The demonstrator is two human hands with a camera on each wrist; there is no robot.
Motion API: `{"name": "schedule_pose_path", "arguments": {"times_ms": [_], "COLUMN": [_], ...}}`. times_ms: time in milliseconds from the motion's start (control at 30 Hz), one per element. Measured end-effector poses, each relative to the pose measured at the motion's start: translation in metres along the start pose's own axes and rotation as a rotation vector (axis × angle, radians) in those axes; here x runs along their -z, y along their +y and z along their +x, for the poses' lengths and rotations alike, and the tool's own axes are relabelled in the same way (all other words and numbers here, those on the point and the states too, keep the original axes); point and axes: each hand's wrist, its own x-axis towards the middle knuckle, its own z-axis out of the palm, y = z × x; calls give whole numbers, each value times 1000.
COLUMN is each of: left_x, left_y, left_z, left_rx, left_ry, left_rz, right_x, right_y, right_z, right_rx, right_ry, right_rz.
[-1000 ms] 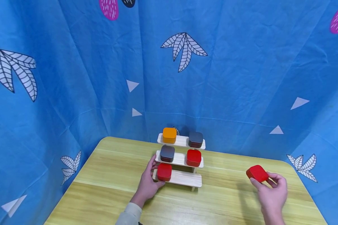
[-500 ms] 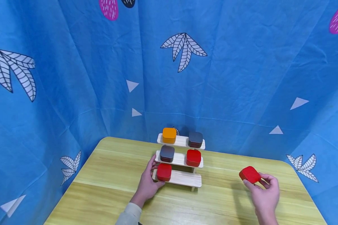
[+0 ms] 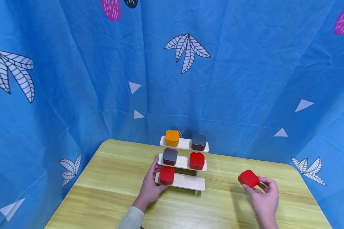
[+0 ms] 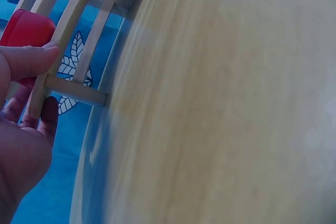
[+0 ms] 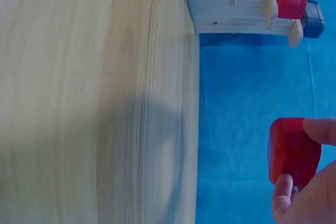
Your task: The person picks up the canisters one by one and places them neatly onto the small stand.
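Observation:
A three-tier wooden display stand (image 3: 189, 182) stands on the table. My left hand (image 3: 150, 188) grips the left end of its lowest step, with the thumb along the front edge and fingers behind. Right beside that thumb sits a red rounded square box (image 3: 167, 175). My right hand (image 3: 265, 196) pinches another red rounded square box (image 3: 248, 178) by its edges, tilted and held above the table right of the stand. In the right wrist view, thumb and fingers press opposite sides of this red box (image 5: 295, 151). The right half of the lowest step is bare.
On the middle step are a dark grey box (image 3: 170, 156) and a red box (image 3: 197, 161). An orange box (image 3: 172, 138) and a dark grey box (image 3: 199, 142) occupy the top step. A blue patterned curtain (image 3: 232, 79) hangs behind the wooden table (image 3: 109, 178).
My right hand has moved left toward the stand, carrying the red box. The left hand keeps its grip on the stand, and the boxes there stay put.

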Motion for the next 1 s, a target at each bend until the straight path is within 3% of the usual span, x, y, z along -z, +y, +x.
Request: {"name": "schedule_pose_path", "arguments": {"times_ms": [267, 800, 1000], "left_x": [-1, 0, 5], "left_y": [0, -1, 33], "left_z": [0, 0, -8], "left_rx": [-15, -33, -27], "left_ry": [4, 1, -18], "left_rz": [-10, -20, -50], "right_x": [-5, -15, -19], "right_y": [-2, -3, -7], "right_z": [-6, -14, -19], "right_rx": [14, 49, 74], "right_ry": [-33, -77, -89], "right_rz": [-63, -26, -34]}}
